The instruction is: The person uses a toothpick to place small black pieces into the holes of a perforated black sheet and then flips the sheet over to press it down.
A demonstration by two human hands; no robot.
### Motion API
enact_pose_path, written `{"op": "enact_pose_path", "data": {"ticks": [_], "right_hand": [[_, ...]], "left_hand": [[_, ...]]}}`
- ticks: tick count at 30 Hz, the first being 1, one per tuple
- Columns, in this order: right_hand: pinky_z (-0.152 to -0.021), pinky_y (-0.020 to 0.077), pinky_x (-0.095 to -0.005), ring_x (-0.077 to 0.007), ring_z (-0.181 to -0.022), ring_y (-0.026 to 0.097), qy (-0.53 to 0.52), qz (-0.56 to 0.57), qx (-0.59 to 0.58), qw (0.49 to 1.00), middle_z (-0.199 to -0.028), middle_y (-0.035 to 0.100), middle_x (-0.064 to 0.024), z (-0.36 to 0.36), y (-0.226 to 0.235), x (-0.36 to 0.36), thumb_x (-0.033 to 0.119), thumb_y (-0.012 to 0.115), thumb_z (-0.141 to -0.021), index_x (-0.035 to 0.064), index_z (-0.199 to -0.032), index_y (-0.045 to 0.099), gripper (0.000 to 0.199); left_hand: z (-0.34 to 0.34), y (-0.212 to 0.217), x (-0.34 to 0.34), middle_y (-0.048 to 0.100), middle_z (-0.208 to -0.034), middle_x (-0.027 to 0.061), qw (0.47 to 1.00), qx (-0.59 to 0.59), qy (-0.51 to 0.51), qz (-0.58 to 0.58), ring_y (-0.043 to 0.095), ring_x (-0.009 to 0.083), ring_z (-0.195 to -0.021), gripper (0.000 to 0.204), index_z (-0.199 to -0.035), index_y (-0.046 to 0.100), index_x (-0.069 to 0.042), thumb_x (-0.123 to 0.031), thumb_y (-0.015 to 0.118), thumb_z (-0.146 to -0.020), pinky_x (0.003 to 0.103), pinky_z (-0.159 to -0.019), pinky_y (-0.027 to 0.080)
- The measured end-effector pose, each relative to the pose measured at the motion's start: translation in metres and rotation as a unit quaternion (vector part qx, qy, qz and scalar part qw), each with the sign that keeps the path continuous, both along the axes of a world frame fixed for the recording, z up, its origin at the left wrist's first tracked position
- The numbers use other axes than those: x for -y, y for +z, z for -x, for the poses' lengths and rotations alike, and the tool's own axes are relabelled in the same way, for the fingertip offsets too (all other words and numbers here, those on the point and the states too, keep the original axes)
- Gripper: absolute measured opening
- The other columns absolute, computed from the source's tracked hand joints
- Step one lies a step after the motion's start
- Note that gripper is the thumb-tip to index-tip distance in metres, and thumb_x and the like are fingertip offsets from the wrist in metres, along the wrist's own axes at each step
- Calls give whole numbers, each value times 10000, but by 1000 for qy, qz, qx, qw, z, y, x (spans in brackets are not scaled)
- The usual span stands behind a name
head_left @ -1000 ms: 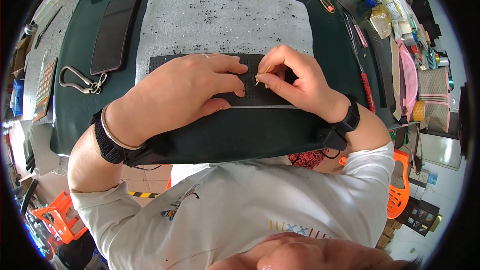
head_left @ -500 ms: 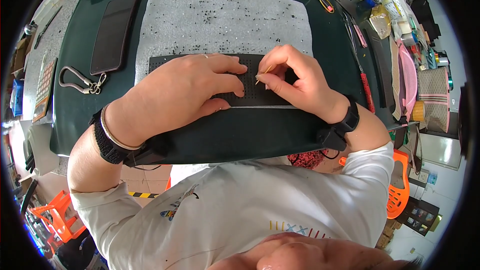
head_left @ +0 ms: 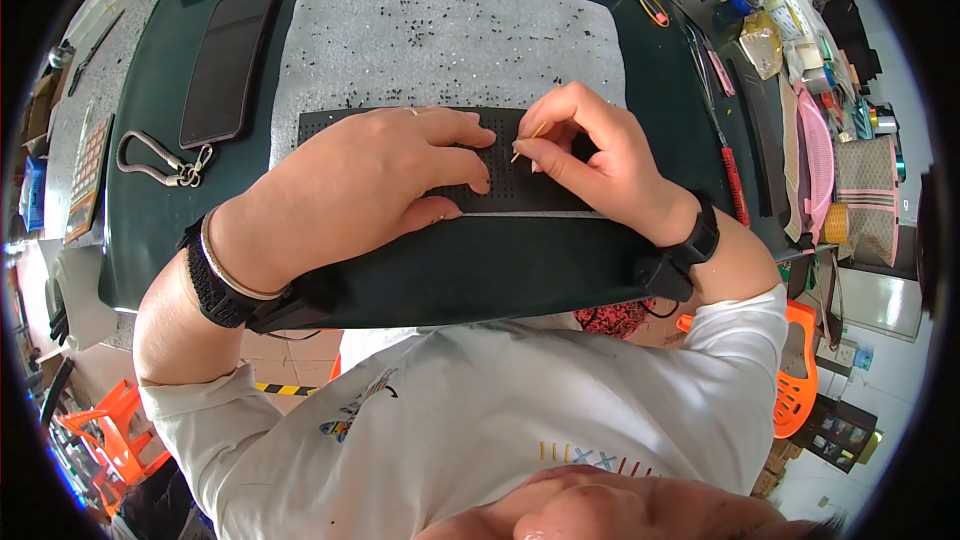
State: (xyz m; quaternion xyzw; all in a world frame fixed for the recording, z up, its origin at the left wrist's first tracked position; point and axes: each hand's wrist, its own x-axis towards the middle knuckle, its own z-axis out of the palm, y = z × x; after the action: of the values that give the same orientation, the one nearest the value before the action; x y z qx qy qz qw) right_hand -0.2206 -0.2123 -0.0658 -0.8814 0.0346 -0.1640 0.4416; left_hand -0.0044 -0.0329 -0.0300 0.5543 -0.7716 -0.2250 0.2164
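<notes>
So the left hand [head_left: 370, 160] is lying palm down on a black strip [head_left: 508, 202] with rows of little holes, fingers spread and not gripping anything, while the right hand [head_left: 615, 160] is pinching 1 thin stick [head_left: 531, 141] just over it, can't tell if the tip touches. Strip's on the near edge of a white sheet [head_left: 450, 65], and 1 phone [head_left: 230, 65] lies off to the left

The thin stick [head_left: 540, 129] is tan; the flat black strip [head_left: 508, 183] is dotted; the wide grey foam sheet [head_left: 455, 65] is speckled black.
</notes>
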Motion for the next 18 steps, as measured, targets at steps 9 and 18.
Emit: {"op": "enact_pose_path", "data": {"ticks": [9,18], "right_hand": [[-654,510,-231,-98,-758,650,18,71,39,997,-993,696,-54,-1,2,-3,-22,724,-964,36,-1057,596,168],[-649,507,-232,-89,-752,646,-7,30,-1,1000,-994,694,-54,-2,0,-2,-26,726,-962,41,-1064,596,178]], "left_hand": [[0,1,0,633,-1407,113,1000,5,3,0,629,351,-1266,283,-1156,717,-102,-94,756,-876,433,-1036,537],[1,2,0,631,-1411,116,1000,3,4,-7,622,352,-1280,281,-1155,717,-106,-93,755,-876,438,-1048,534]]}}
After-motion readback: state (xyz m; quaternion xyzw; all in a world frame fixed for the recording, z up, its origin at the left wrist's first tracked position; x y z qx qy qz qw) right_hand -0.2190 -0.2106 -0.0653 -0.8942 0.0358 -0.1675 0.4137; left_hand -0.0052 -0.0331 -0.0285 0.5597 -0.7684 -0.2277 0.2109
